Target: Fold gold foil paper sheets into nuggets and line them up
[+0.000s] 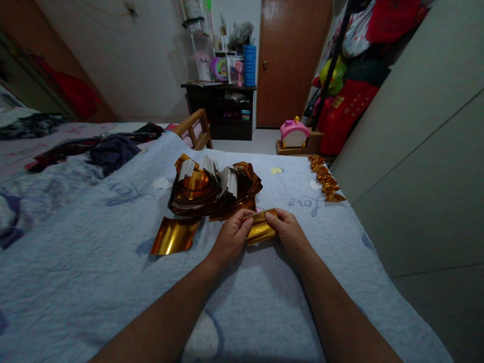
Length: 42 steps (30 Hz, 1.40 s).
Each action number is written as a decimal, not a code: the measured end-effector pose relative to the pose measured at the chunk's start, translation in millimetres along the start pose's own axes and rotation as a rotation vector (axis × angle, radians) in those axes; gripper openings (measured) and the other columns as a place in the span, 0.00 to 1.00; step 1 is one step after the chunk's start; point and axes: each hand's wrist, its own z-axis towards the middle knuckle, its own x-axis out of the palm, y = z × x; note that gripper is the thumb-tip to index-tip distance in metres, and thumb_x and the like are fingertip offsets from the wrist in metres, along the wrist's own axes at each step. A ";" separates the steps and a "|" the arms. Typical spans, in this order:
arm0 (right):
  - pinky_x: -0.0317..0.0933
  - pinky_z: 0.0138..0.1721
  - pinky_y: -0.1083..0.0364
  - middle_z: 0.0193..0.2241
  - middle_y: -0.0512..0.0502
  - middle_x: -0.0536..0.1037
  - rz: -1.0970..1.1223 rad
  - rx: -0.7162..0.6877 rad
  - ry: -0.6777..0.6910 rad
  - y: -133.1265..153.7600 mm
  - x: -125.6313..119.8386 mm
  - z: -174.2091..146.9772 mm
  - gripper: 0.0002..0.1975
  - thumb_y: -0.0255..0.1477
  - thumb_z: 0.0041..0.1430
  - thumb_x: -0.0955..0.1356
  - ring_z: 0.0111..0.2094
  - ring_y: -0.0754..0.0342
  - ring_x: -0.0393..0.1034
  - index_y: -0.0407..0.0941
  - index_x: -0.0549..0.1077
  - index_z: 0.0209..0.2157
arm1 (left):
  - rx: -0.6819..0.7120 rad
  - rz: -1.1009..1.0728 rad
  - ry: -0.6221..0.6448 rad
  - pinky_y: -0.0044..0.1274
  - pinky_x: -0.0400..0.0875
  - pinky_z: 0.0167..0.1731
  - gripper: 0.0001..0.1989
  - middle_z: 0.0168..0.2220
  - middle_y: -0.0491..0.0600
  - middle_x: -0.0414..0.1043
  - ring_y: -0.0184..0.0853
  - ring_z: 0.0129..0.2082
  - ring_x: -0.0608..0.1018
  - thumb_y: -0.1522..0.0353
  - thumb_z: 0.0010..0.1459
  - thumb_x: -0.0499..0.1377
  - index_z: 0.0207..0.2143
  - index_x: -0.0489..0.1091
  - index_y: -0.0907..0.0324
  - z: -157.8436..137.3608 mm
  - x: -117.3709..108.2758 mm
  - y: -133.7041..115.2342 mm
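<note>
Between my two hands is a sheet of gold foil paper (261,229), partly folded, with creases running along it. My left hand (232,233) pinches its left end between thumb and fingers. At the right end, my right hand (286,227) grips it the same way, thumb on top. Just beyond my hands lies a pile of curled gold foil sheets (196,194) with pale backs showing. A single gold foil sheet (176,236) rests on the bed, left of my left hand. Folded gold foil pieces (325,179) form a row near the bed's right edge.
A pale blue patterned bedspread (94,272) lies under everything. Dark clothes (115,151) are heaped at the left. A white cabinet wall (423,166) borders the right side. Beyond the bed stand a wooden rail (204,128), a dark shelf unit (223,113) and a pink toy (294,135).
</note>
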 end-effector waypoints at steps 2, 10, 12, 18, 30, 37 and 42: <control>0.65 0.36 0.53 0.29 0.47 0.80 -0.003 -0.005 -0.019 -0.7 0.5 0.1 0.16 0.42 0.49 0.75 0.30 0.51 0.73 0.43 0.80 0.33 | 0.024 0.034 0.007 0.26 0.72 0.41 0.12 0.39 0.50 0.78 0.38 0.39 0.78 0.60 0.62 0.59 0.43 0.75 0.57 -0.4 0.0 -0.4; 0.65 0.34 0.54 0.27 0.48 0.79 0.032 -0.006 -0.033 1.2 4.3 -1.3 0.15 0.41 0.49 0.75 0.30 0.52 0.72 0.43 0.79 0.32 | 0.036 0.086 0.015 0.26 0.70 0.42 0.13 0.40 0.50 0.77 0.38 0.40 0.77 0.60 0.65 0.57 0.44 0.74 0.58 -1.1 0.1 -1.1; 0.64 0.34 0.55 0.27 0.48 0.79 0.031 -0.002 -0.040 0.6 4.5 -0.6 0.15 0.41 0.49 0.76 0.29 0.53 0.72 0.43 0.79 0.32 | 0.032 0.089 0.006 0.26 0.70 0.41 0.13 0.39 0.50 0.77 0.38 0.40 0.77 0.60 0.64 0.57 0.43 0.75 0.58 -1.1 0.2 -2.1; 0.64 0.32 0.55 0.27 0.48 0.78 0.036 -0.005 -0.033 -1.3 4.4 0.6 0.16 0.41 0.50 0.75 0.29 0.53 0.71 0.43 0.79 0.33 | 0.036 0.118 0.006 0.25 0.70 0.39 0.14 0.39 0.50 0.77 0.38 0.39 0.78 0.59 0.65 0.56 0.43 0.75 0.58 -1.0 0.0 -4.1; 0.64 0.30 0.56 0.26 0.50 0.78 0.055 -0.015 -0.074 2.5 8.7 -1.8 0.16 0.42 0.49 0.75 0.26 0.55 0.71 0.43 0.78 0.32 | 0.034 0.210 0.012 0.26 0.70 0.41 0.16 0.37 0.50 0.78 0.38 0.39 0.78 0.59 0.66 0.55 0.44 0.75 0.60 -3.5 -1.2 -6.8; 0.63 0.29 0.58 0.25 0.51 0.77 0.033 -0.029 -0.084 2.7 8.0 -2.6 0.15 0.41 0.50 0.75 0.26 0.56 0.69 0.43 0.77 0.31 | 0.042 0.220 -0.001 0.26 0.71 0.39 0.16 0.39 0.51 0.78 0.38 0.39 0.78 0.60 0.65 0.55 0.44 0.76 0.61 -2.6 -0.9 -6.1; 0.63 0.29 0.57 0.25 0.51 0.77 0.031 -0.043 -0.068 2.1 7.4 -2.1 0.14 0.41 0.51 0.74 0.25 0.56 0.69 0.43 0.77 0.31 | 0.057 0.247 0.012 0.26 0.70 0.38 0.16 0.37 0.51 0.78 0.38 0.38 0.78 0.60 0.66 0.54 0.42 0.77 0.61 -2.3 -1.1 -9.7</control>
